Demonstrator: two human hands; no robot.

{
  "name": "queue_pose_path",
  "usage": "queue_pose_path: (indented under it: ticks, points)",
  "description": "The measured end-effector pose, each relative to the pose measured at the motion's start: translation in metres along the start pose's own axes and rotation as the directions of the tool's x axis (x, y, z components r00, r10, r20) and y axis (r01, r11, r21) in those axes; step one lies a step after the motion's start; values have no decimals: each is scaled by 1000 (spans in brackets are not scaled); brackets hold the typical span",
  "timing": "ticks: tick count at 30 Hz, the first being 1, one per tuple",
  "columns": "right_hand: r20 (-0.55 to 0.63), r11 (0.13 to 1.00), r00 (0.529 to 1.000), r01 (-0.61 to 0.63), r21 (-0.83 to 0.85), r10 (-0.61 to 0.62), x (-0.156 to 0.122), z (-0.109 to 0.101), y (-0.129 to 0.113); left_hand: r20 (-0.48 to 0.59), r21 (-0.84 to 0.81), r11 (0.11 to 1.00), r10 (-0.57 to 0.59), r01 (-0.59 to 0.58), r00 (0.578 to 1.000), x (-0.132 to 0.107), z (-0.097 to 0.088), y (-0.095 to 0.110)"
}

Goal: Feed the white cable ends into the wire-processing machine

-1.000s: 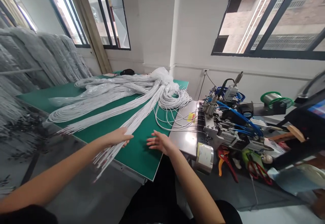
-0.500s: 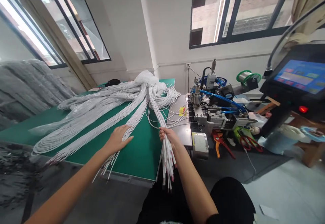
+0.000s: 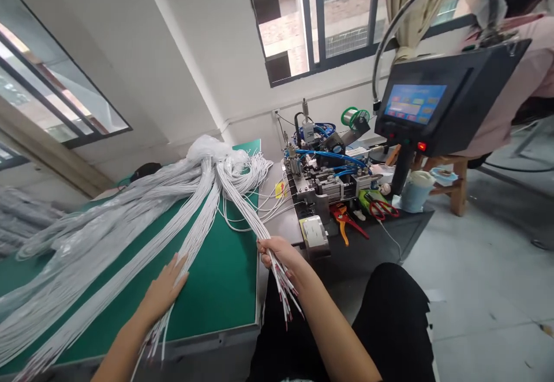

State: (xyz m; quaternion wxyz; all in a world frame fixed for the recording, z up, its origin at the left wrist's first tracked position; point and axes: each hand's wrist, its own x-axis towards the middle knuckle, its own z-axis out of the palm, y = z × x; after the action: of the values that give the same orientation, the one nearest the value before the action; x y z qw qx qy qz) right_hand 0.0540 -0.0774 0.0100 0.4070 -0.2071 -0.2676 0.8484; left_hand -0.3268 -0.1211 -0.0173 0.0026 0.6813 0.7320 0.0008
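Note:
A bundle of thin white wires [image 3: 247, 212] runs across the table edge into my right hand [image 3: 282, 254], whose fingers are wrapped round it. Past that hand, the wires' loose ends, some of them reddish, fan out above my lap. My left hand [image 3: 161, 294] lies flat on a second bundle of white wires [image 3: 199, 226], fingers stretched out. Both bundles come from a large pile of white wires [image 3: 255, 171] partly covered by clear plastic [image 3: 208, 146]. A third bundle [image 3: 142, 255] stretches to the lower left.
The green tabletop [image 3: 229, 278] lies under the wires. To the right stand a metal machine with blue tubes [image 3: 329, 168], a roll [image 3: 315, 235], orange-handled pliers [image 3: 345, 223], red scissors [image 3: 384, 210] and a control screen [image 3: 415, 104]. A person in pink [image 3: 511, 82] sits beyond.
My view has turned right, so the table and machine appear farther left. My right hand still grips its wires; my left hand still rests on the other bundle.

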Motion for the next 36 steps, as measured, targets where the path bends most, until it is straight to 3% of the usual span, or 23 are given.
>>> queue_pose_path:
  ticks: [5,8,10,11,12,13,14,15,17,18,20,23,25,28,30,33,36]
  points:
    - [10,998,999,52,-29,-52,-18,-7,-15,54,-137,991,17,-9,998,-5,-3,-23]
    - [-5,997,998,69,-39,-70,-24,-11,-23,96,-122,992,-10,22,995,0,-12,-39]
    - [-8,996,997,78,-49,-79,-26,-15,-26,142,-75,997,-8,18,990,8,-24,-39]
    - [-10,994,996,84,-64,-85,-26,-17,-28,160,-23,999,-20,24,987,13,-31,-32]
    - [-13,992,995,94,-85,-95,-27,-19,-29,111,53,997,-55,49,992,18,-40,-20]
    - [-18,989,994,104,-110,-106,-27,-21,-30,19,119,992,-32,29,999,25,-48,-1]
    - [-24,984,993,114,-136,-119,-27,-23,-30,-108,158,986,67,-50,992,32,-55,23]
    - [-30,979,991,123,-165,-129,-28,-25,-30,-196,163,973,197,-166,961,40,-62,53]
    - [-43,964,989,130,-233,-144,-30,-28,-30,-298,169,893,450,-418,842,57,-69,121]
    - [-51,952,987,135,-275,-155,-31,-28,-29,-323,186,834,551,-520,769,67,-69,156]
    - [-60,914,982,143,-380,-178,-37,-28,-29,-338,231,649,752,-725,566,86,-65,218]
    - [-72,800,974,133,-585,-215,-51,-32,-34,-391,215,382,877,-899,279,110,-52,278]
    - [-78,643,950,144,-752,-304,-64,-37,-43,-436,215,301,881,-929,185,121,-43,297]
    - [-71,329,878,102,-939,-474,-83,-48,-60,-482,223,288,863,-931,151,129,-33,309]
    - [-81,202,842,34,-979,-533,-92,-54,-70,-508,209,292,848,-933,152,129,-28,314]
    - [-76,133,805,3,-991,-589,-96,-59,-81,-578,170,288,804,-942,141,123,-23,319]
    - [-76,143,778,18,-990,-624,-94,-64,-90,-618,130,306,769,-943,164,116,-22,321]
